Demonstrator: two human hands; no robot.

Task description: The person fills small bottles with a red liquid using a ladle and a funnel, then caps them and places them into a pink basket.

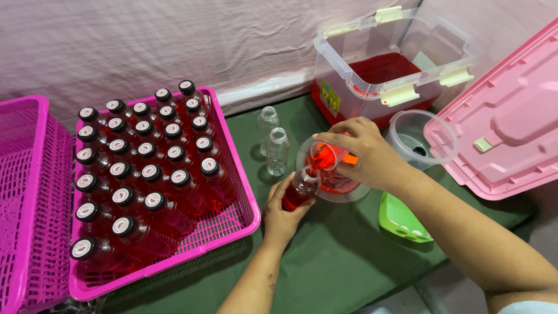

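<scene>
Head view: left hand (283,216) wrapped round a small bottle (300,189), right hand (361,152) pinching a tilted cup (324,156) right above its mouth, red liquid pouring. Two empty bottles (276,150) just behind, pink basket (235,174) of capped bottles (145,174) crowding the left.

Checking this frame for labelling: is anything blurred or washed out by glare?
Head view: sharp and evenly lit; the right hand tipping the small clear cup shows slight softness; pale sheen on the clear plastic tub; soft shadows on the green cloth.
</scene>
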